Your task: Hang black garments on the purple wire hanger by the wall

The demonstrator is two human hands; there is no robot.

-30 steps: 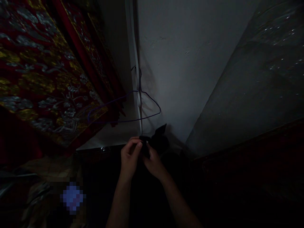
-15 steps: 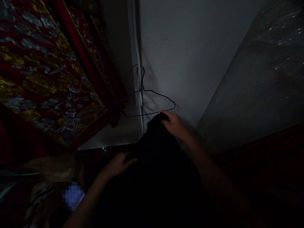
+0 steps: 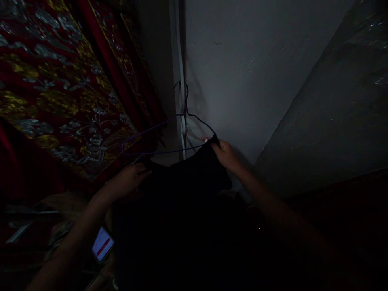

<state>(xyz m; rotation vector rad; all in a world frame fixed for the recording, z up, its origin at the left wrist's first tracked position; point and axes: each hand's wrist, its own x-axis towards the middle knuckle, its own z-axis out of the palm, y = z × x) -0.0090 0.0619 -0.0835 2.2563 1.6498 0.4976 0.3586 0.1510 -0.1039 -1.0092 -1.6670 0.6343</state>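
As hands (image 3: 129,178) (image 3: 226,155) hold garment (image 3: 184,202), hanger (image 3: 186,110) spans left-right, hook (image 3: 187,91) up.

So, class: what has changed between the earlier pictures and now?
The hands, first close together, have spread apart. The right hand has raised the black cloth to the hanger's right end; the left hand has moved left and now holds the cloth's other top edge. The hanger still hangs at the pale strip.
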